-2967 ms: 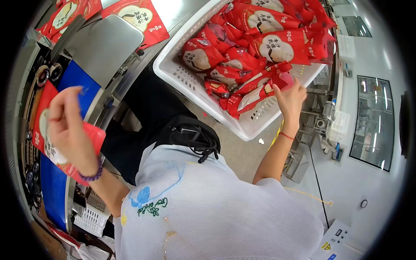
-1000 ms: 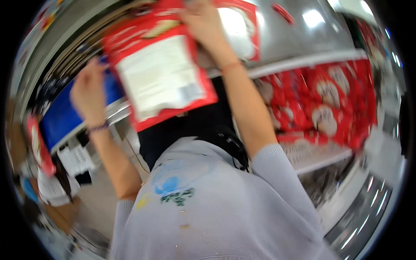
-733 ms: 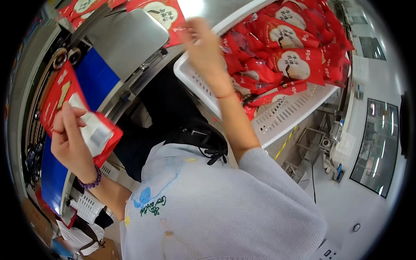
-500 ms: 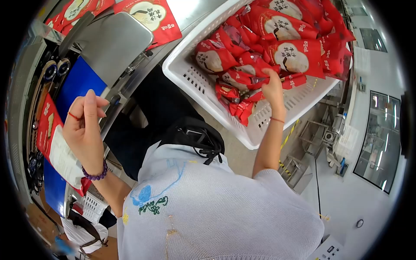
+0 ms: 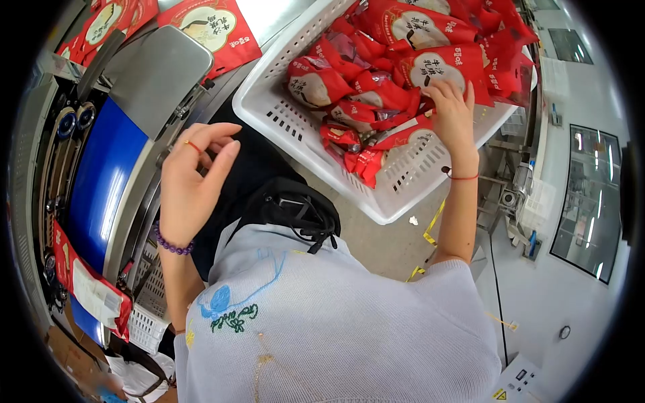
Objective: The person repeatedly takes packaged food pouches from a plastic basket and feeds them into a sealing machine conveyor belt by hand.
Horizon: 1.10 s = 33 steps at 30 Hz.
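Note:
My left hand (image 5: 195, 174) hovers beside the blue conveyor belt (image 5: 101, 174), its fingers bent and thumb apart, holding nothing. My right hand (image 5: 451, 117) reaches into a white plastic basket (image 5: 269, 111) full of red printed pouches. Its fingers are spread against a pouch (image 5: 440, 64) with a cream label; some fingertips are hard to make out among the packs. Just left of that wrist, another pouch (image 5: 410, 132) lies slanted over the basket's slotted wall. A red and white pouch (image 5: 94, 285) rests on the near part of the belt.
A grey metal plate (image 5: 161, 70) covers part of the belt machine. Flat red pouches (image 5: 211, 33) lie on the steel table behind it. A smaller white basket (image 5: 146, 326) stands low at left. Machinery (image 5: 514, 195) and yellow-black floor tape (image 5: 433, 225) are at right.
My left hand has moved right, away from the belt, and its thumb has parted from the fingers. My right hand has shifted right and spread over the pouches. The belt pouch is lower in view.

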### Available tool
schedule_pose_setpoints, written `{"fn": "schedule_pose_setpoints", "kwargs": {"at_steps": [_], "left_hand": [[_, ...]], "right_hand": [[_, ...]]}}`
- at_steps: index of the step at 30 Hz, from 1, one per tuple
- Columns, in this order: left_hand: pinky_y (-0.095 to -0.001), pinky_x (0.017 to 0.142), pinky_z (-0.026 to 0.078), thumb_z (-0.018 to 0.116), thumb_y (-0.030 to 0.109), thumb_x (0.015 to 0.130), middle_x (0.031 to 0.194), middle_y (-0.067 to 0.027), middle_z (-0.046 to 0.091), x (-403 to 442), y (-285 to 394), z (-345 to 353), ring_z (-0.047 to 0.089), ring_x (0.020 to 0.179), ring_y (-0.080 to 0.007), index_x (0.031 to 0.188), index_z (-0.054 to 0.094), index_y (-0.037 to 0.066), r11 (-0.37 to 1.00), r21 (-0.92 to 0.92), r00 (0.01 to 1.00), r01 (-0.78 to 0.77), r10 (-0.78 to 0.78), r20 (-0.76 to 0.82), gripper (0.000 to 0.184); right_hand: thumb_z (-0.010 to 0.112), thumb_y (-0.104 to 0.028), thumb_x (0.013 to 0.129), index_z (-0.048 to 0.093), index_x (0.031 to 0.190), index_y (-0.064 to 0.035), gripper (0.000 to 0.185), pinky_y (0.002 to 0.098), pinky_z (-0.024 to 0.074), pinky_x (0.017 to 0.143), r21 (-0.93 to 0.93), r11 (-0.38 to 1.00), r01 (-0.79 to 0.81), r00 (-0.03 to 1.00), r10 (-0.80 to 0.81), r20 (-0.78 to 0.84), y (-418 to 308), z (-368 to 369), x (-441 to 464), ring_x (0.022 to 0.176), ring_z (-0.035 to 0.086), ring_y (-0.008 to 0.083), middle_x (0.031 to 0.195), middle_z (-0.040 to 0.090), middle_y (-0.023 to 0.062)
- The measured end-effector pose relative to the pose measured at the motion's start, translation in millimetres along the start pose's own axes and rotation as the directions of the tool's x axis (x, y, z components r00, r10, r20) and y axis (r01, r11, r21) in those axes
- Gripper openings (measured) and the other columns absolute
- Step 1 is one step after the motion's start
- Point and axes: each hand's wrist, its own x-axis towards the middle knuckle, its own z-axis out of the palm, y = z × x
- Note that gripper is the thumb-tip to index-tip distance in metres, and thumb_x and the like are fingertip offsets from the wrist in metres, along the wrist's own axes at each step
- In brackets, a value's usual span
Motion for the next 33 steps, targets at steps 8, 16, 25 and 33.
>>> {"fn": "schedule_pose_setpoints", "kwargs": {"at_steps": [8,16,25,33], "left_hand": [[-0.0265,0.075,0.048,0.070,0.009,0.083,0.102,-0.0073,0.064,-9.6,-21.3,1.8,0.062,0.091,-0.0166,0.114,0.064,0.005,0.994,-0.104,0.999,-0.028,0.029,0.013,0.032],[-0.0385,0.092,0.048,0.084,0.017,0.063,0.096,-0.0116,0.067,28.2,5.0,55.0,0.063,0.096,-0.0281,0.105,0.066,0.005,0.750,-0.089,0.752,-0.656,0.659,0.004,0.048],[-0.0261,0.074,0.055,0.079,0.009,0.081,0.095,-0.0047,0.071,10.1,-30.2,-49.5,0.066,0.082,-0.0101,0.101,0.069,0.000,0.514,-0.832,0.799,-0.209,-0.401,-0.449,0.025],[-0.0281,0.092,0.050,0.057,0.019,0.099,0.115,-0.0050,0.067,0.4,-125.8,-94.6,0.062,0.101,-0.0103,0.126,0.057,0.001,0.504,-0.858,0.854,-0.100,-0.399,-0.334,0.032]], "right_hand": [[0.073,-0.014,0.072,0.058,0.075,-0.0100,0.016,0.0430,0.0446,0.097,0.027,0.999,-0.023,0.979,0.017,0.201,-9.5,-9.4,-10.3,0.079,0.062,0.0238,0.071,0.060,0.0041],[0.069,-0.015,0.065,0.065,0.083,-0.0118,0.019,0.0295,0.0461,0.054,0.353,0.718,0.600,0.799,-0.553,-0.236,-172.1,-153.6,83.7,0.060,0.059,0.0174,0.072,0.059,-0.0005],[0.088,-0.021,0.069,0.042,0.140,0.0022,0.087,0.0375,0.0435,0.101,0.977,-0.214,0.008,0.973,-0.225,-0.057,-241.5,-45.7,156.5,0.123,0.052,0.0218,0.134,0.054,0.0119],[0.066,-0.020,0.094,0.068,0.107,0.0013,0.025,0.0224,0.0485,0.077,0.866,-0.407,-0.291,0.946,0.010,0.323,-313.7,43.7,196.7,0.084,0.060,0.0081,0.095,0.069,0.0043]]}}
